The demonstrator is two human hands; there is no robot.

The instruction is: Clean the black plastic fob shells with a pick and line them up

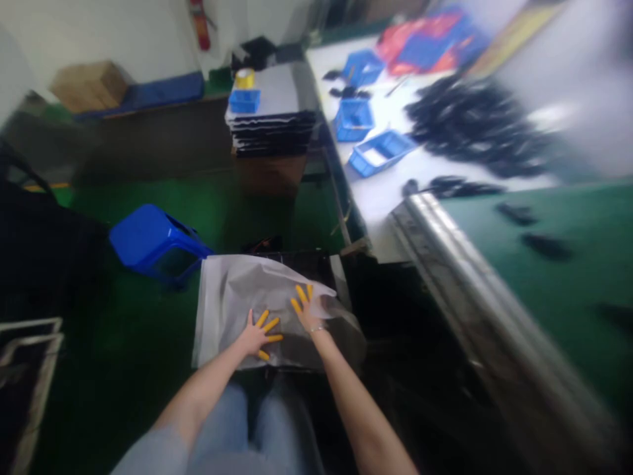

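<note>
A large pale grey sheet (247, 284), perhaps paper or thin plastic, lies wrinkled over a dark surface in front of my knees. Flat on its middle rests my left hand (257, 334), fingers spread, with yellow covers on several fingertips. My right hand (307, 313) touches the sheet farther right, its yellow-tipped fingers apart and pointing away from me. Neither hand grips anything. At the right the sheet looks darker and blurred, and what lies under it is mostly hidden.
A blue stool (148, 237) stands at left on the green floor. Ahead is a layered stack (271, 132) topped by yellow tape (244, 78) and a blue bin (244, 101). The white table (376, 198) at right holds blue bins and black parts (475, 125); a metal rail (445, 244) runs beside it.
</note>
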